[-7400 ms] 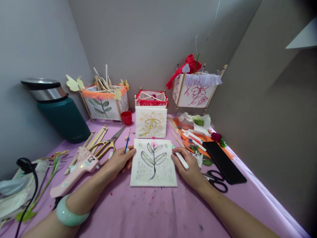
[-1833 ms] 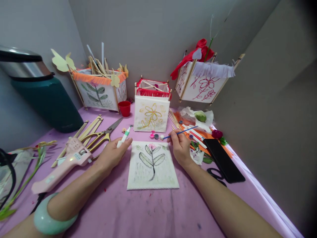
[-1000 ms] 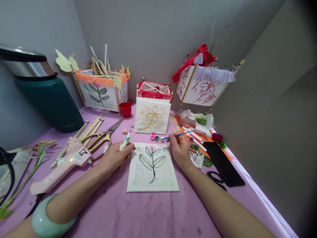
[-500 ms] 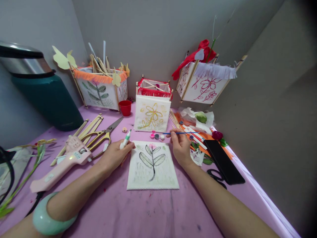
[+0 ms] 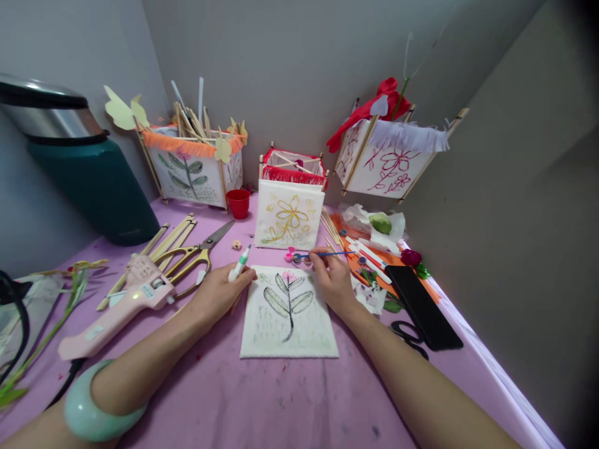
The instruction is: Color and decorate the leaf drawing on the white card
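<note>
A white square panel (image 5: 276, 330) painted with a leafy stem and a pink flower lies flat on the table. At its upper left edge, my left hand (image 5: 219, 287) is closed around a white marker with a green band (image 5: 240, 264), tip up. My right hand (image 5: 334, 277), over the panel's upper right corner, pinches a thin blue paintbrush (image 5: 332, 253). The brush tip points left, at the small paint pots (image 5: 297, 257) behind the panel; whether it touches the paint I cannot tell.
Behind stands a panel with a yellow flower (image 5: 291, 215), beside a red cup (image 5: 238, 204). To the left are gold scissors (image 5: 202, 255), a pink glue gun (image 5: 116, 312) and a teal bottle (image 5: 88, 187). A black phone (image 5: 423, 305) and black-handled scissors (image 5: 409, 337) lie right.
My right hand has moved left with the paintbrush, bringing its tip to the dark paint pot. My left hand stays at the panel's edge with the marker.
</note>
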A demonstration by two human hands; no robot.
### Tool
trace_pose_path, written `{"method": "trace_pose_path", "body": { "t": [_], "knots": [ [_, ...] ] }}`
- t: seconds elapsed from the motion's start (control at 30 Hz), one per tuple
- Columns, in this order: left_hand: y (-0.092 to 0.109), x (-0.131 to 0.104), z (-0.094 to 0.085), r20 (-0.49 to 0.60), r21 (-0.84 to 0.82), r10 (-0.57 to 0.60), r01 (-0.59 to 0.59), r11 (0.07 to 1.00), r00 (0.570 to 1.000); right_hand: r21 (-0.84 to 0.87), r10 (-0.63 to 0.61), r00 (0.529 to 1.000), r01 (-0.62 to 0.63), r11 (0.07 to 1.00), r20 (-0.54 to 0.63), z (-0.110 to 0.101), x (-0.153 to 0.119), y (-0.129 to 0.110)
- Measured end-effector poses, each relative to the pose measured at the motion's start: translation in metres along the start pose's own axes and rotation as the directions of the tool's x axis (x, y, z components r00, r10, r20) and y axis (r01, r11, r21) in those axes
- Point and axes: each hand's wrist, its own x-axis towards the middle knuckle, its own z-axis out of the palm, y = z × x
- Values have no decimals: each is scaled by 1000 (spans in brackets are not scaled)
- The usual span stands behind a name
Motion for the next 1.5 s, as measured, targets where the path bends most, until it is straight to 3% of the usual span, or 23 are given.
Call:
{"method": "trace_pose_path", "body": {
  "t": [0.6,0.87,1.13,1.5],
  "knots": [
    [1,-2,0,-2,13,0,0,1000,1000,-104,-92,996,92,990,-2,5,5,-6],
    [1,0,-1,6,-14,-15,15,1000,1000,160,84,982,-57,986,-169,-10,-7,-22],
    [1,0,-1,36,26,-11,10,1000,999,-18,-137,988,136,991,-76,-8,-18,-28],
    [7,-4,1,26,75,-25,23,997,999,-127,-187,980,178,976,-69,-5,-16,-22]
  ]
}}
